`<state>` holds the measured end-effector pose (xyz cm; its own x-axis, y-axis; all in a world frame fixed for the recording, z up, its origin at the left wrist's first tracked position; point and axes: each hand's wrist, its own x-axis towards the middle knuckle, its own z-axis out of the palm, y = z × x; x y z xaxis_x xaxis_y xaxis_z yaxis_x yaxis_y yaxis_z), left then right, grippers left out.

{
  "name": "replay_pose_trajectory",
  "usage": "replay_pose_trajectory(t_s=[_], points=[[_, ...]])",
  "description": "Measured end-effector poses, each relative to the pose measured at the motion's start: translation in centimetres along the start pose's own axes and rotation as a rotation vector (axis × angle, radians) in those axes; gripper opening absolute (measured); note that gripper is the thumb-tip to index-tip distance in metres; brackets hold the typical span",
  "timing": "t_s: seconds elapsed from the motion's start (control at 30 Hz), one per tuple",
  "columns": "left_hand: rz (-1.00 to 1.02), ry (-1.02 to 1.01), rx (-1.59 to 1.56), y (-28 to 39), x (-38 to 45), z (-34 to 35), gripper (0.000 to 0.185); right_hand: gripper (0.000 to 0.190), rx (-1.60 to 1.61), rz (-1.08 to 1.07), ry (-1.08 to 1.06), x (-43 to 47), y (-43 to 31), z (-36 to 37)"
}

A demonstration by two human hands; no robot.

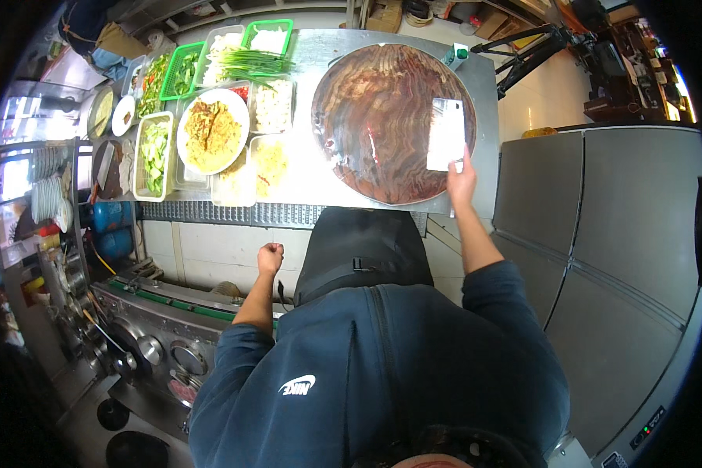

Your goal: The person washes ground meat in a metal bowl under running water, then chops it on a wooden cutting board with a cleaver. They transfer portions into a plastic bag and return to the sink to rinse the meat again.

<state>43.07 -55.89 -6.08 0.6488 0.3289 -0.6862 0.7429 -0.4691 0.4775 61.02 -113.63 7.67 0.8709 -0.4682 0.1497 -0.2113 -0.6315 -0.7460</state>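
Note:
My right hand (pixel 462 180) grips a Chinese cleaver (pixel 446 131) at the near right of a large round wooden chopping board (pixel 380 123). The broad blade points away from me and looks bright with glare; a small hole shows at its far corner. My fingers cover most of the handle. The wood of the board is dark reddish brown and looks wet. Below the table edge, my left hand (pixel 270 258) hangs by my left side with the fingers curled, and nothing shows in it.
Left of the board stand a plate of cooked food (pixel 213 131), a tub of cut greens (pixel 154 153), scallions (pixel 248 63) and several other tubs. A green-capped bottle (pixel 456 56) is behind the board. Steel cabinets (pixel 620 193) flank me right, a stove (pixel 152 327) left.

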Motion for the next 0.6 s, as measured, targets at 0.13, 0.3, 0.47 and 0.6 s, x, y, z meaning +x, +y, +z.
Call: replay_pose_trajectory(t_s=[0.13, 0.3, 0.47, 0.6], points=[[0.013, -0.022, 0.199, -0.9, 2.0, 1.7, 0.023, 0.062, 0.034, 0.064, -0.137, -4.6, -3.5, 4.8], [0.141, -0.094, 0.210, 3.0, 3.4, 2.4, 0.024, 0.058, -0.250, 0.288, -0.398, -4.2, -10.0, 3.9], [0.252, -0.120, 0.015, 6.7, 4.2, 2.9, 0.022, 0.061, 0.047, 0.172, -0.121, -2.5, -2.9, -0.1], [0.230, -0.144, -0.137, 5.4, 2.5, 2.4, 0.022, 0.063, -0.142, 0.171, 0.039, 0.3, 3.0, -5.5]])
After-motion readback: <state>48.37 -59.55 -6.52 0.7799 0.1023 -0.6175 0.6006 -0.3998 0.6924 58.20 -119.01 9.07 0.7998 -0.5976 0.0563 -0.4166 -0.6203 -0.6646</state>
